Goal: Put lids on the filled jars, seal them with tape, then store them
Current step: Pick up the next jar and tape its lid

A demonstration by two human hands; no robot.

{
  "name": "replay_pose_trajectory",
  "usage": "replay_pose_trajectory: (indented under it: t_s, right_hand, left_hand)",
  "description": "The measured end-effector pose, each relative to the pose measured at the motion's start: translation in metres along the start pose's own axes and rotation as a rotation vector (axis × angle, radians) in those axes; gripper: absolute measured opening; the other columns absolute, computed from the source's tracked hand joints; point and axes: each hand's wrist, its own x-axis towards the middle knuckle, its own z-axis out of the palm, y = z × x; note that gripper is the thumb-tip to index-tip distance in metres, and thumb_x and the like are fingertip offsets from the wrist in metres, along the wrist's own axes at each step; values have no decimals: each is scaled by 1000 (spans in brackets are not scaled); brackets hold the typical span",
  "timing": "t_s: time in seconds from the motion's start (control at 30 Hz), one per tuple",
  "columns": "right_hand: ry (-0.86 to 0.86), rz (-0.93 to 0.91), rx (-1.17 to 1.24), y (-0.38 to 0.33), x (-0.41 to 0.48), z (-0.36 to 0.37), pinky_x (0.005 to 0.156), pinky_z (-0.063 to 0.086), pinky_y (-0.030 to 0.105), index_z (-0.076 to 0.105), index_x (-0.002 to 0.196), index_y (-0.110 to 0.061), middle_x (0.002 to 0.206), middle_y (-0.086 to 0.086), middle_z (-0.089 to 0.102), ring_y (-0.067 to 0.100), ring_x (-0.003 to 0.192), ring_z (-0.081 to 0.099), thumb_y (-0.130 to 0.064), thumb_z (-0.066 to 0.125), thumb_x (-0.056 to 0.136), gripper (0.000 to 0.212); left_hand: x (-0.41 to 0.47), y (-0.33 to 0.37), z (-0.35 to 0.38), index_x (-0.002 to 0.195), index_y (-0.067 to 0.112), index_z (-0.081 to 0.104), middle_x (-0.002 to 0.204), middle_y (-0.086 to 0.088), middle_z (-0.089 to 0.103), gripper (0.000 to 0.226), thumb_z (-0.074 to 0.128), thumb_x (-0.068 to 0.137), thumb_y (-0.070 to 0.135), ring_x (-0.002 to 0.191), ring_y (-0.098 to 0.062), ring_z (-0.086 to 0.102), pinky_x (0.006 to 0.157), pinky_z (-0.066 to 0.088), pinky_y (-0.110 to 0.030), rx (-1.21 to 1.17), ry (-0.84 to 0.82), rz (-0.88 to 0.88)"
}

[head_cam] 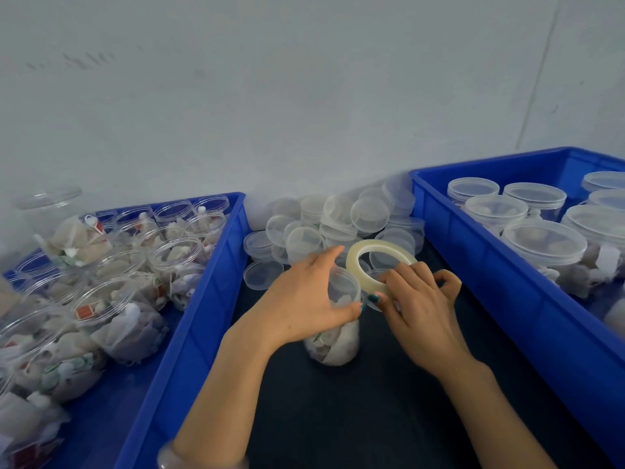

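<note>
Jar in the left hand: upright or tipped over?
Upright: the jar stands base-down on the dark table, with the left hand gripping its top.

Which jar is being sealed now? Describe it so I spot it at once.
Find the dark table strip between the two blue crates. Nearer than the pile of loose lids stands one filled jar, its top gripped by the left hand. It is the only jar on that strip, the tape roll at its rim.

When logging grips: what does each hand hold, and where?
Left hand grips the jar round its top; right hand pinches the tape roll at its near rim.
</note>
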Motion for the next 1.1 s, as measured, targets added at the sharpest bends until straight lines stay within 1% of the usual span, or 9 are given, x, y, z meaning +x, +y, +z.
replay_pose_trajectory:
  t_s: [0.17, 0.27, 0.43, 0.53, 0.6, 0.67, 0.77, 0.9, 1.1]
  right_hand:
    - [77, 88, -31, -4, 1, 2, 82, 21, 36, 60, 83, -26, 88, -14, 57, 14, 87, 52, -53, 41, 90, 35]
    - [104, 112, -36, -10, -1, 6, 81, 24, 39, 62, 88, -21, 91, -10, 59, 18, 90, 54, -49, 46, 92, 32]
    - [17, 150, 34, -22, -2, 10, 80, 24, 40, 64, 102, -21, 96, -12, 52, 16, 96, 48, -44, 32, 95, 40]
    - [25, 148, 17, -20, -2, 10, 77, 20, 37, 68, 107, -23, 98, -11, 57, 15, 97, 48, -20, 56, 94, 17]
    - [32, 167, -23, -20, -2, 10, 75, 17, 36, 68, 101, -22, 95, -10, 57, 17, 95, 48, -7, 62, 90, 19]
    - [41, 203, -29, -22, 0, 12, 77, 16, 35, 66, 97, -22, 94, -9, 55, 17, 96, 47, -15, 51, 97, 17]
    - [19, 260, -22, -26, 8, 16, 77, 14, 35, 58, 91, -24, 93, -10, 49, 15, 96, 42, -33, 27, 98, 33]
    - [-23, 299, -74, -27, 20, 23, 77, 13, 35, 49, 93, -29, 97, -13, 42, 13, 101, 35, -26, 48, 97, 5]
    - [-66, 384, -147, -31, 34, 31, 72, 9, 35, 42, 90, -30, 95, -11, 43, 15, 103, 35, -27, 59, 91, 17]
  left_hand:
    - [1, 6, 0, 161, 29, 12, 153, 10, 40, 91, 68, 90, 38, 141, -11, 35, 113, 29, -25, -48, -62, 55]
    - [0, 11, 3, 160, 29, 10, 157, 8, 35, 89, 64, 90, 40, 143, -13, 32, 111, 30, -28, -12, -35, 45]
    - [-8, 25, 29, 133, 19, 49, 128, 4, 58, 78, 47, 79, 76, 117, -14, 54, 95, 46, -32, 184, 322, -15]
    - [-7, 24, 40, 111, 18, 57, 103, 3, 66, 70, 44, 78, 78, 94, -14, 63, 78, 50, -31, 185, 471, 23]
    - [-5, 20, 41, 106, 19, 59, 95, 5, 67, 57, 51, 81, 70, 87, -13, 64, 73, 46, -27, 172, 531, 65]
    - [-3, 18, 40, 107, 21, 59, 96, 7, 67, 48, 58, 83, 62, 88, -12, 63, 75, 42, -25, 150, 525, 88]
    - [-2, 17, 37, 110, 22, 58, 100, 7, 67, 42, 65, 84, 54, 93, -13, 62, 80, 43, -27, 95, 480, 90]
    - [0, 18, 33, 112, 23, 57, 104, 7, 68, 39, 65, 85, 50, 96, -12, 62, 83, 48, -30, 87, 456, 82]
    - [3, 17, 32, 112, 24, 56, 106, 7, 68, 39, 65, 84, 50, 96, -13, 62, 82, 46, -30, 88, 439, 39]
